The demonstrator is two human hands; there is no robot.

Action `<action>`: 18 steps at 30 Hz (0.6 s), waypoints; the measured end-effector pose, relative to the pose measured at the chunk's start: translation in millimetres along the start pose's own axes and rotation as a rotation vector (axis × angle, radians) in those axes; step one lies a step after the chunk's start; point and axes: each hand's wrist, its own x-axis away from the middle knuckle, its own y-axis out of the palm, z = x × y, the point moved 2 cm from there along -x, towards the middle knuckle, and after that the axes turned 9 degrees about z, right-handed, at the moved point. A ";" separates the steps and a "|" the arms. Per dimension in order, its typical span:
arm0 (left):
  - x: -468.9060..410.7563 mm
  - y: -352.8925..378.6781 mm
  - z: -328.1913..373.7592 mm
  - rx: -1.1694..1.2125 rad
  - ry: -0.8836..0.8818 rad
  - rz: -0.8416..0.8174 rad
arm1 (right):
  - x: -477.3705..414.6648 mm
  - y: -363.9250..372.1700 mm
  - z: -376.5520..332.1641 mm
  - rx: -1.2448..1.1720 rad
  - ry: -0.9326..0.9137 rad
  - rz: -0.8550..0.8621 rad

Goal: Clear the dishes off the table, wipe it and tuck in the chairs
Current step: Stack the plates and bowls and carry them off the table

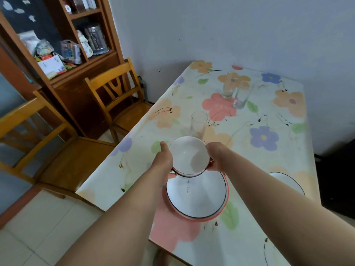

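- Curling left hand (163, 160) and right hand (216, 157) round a white bowl's (189, 155) rim, gripping it.
- Holding it over stacked plates (197, 198) by the table's (269, 116) near edge.

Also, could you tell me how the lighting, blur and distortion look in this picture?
Head view: soft, even light, no glare; a grey shadow lies inside the bowl; the wide lens bows the table edge; the nearest glass looks slightly blurred.
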 end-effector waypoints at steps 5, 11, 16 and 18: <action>12.7 13.0 -28.0 -0.011 -0.016 -0.012 | 6.2 -21.2 28.6 -0.011 0.016 0.024; 18.6 21.9 -47.8 -0.035 -0.044 0.006 | 5.3 -31.9 53.7 -0.047 0.060 0.036; 17.1 27.4 -54.4 -0.040 -0.059 0.015 | 0.5 -33.8 62.5 -0.081 0.109 0.037; 16.4 29.2 -57.6 -0.042 -0.069 0.015 | -0.5 -34.9 64.3 -0.083 0.125 0.040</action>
